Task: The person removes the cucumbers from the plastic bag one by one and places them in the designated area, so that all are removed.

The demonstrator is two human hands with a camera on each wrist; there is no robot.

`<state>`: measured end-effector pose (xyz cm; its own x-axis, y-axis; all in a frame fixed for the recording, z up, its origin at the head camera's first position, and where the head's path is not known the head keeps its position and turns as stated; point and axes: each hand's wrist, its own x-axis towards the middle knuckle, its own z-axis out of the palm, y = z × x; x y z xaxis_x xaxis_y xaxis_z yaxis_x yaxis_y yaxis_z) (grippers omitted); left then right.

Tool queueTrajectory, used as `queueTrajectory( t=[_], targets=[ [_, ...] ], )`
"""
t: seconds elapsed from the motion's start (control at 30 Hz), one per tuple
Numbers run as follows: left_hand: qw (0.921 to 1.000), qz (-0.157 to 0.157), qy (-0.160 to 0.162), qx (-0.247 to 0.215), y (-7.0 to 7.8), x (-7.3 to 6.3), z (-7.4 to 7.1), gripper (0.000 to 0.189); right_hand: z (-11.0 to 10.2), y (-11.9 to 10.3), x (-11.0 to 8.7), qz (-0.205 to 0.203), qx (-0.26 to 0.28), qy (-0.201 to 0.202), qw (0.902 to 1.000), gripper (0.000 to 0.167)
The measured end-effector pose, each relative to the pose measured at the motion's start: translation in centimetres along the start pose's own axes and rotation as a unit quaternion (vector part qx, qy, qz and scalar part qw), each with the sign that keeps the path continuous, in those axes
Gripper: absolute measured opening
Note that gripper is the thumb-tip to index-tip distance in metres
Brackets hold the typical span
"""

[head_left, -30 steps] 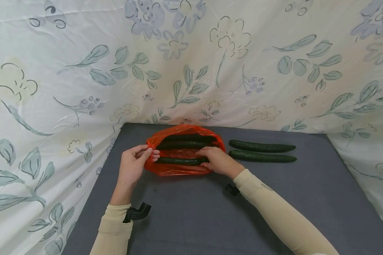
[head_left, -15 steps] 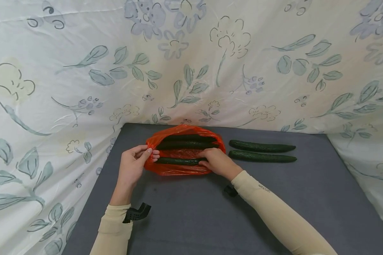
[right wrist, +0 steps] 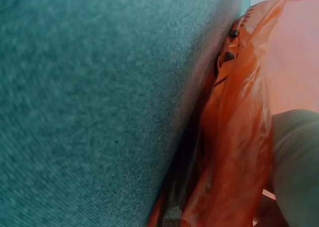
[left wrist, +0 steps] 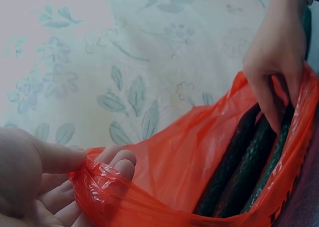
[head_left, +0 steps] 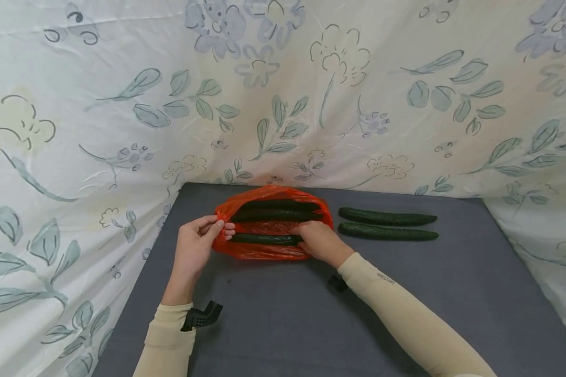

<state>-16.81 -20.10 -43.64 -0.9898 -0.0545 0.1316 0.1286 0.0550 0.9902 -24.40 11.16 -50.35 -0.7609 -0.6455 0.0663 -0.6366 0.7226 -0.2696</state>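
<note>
A red plastic bag (head_left: 259, 255) lies with its mouth spread wide on the table. My left hand (head_left: 199, 242) pinches the bag's left edge between thumb and fingers, as the left wrist view also shows. Inside are three cucumbers: two side by side at the back, the front one (head_left: 264, 239) nearer the near rim. My right hand (head_left: 324, 242) reaches into the bag and grips the right end of this front cucumber, hiding that end. In the right wrist view the bag's red film (right wrist: 234, 137) stands beside part of my right hand (right wrist: 297, 162).
Two more cucumbers, a back one (head_left: 387, 217) and a front one (head_left: 388, 231), lie parallel on the grey table (head_left: 283, 319) just right of the bag. A floral curtain (head_left: 283, 104) rises behind the table and along its sides.
My right hand and forearm have shifted slightly left and down along the front cucumber. My left hand keeps its pinch on the bag's edge; the two outside cucumbers have not moved.
</note>
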Motion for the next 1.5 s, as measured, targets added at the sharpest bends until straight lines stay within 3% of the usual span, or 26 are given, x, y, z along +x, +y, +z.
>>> queueTrajectory(
  t=[0.37,0.57,0.73,1.5],
  targets=[
    [0.9999,0.001,-0.003,0.011,-0.1,0.0,0.0,0.031,0.1,-0.5,-0.1,0.023,-0.051,0.015,0.9983,0.03],
    [0.9998,0.002,-0.005,0.019,-0.1,0.0,0.0,0.029,-0.1,-0.6,0.0,0.003,-0.052,0.032,0.9981,0.027],
    [0.9999,-0.002,-0.004,0.017,-0.2,0.0,-0.1,0.03,-0.3,-0.8,0.2,-0.018,-0.083,0.06,0.9946,0.027],
    [0.9999,-0.005,-0.005,0.01,-0.1,0.4,-0.2,0.029,-2.8,-2.1,0.7,-0.023,-0.14,0.113,0.9835,0.038]
  ],
)
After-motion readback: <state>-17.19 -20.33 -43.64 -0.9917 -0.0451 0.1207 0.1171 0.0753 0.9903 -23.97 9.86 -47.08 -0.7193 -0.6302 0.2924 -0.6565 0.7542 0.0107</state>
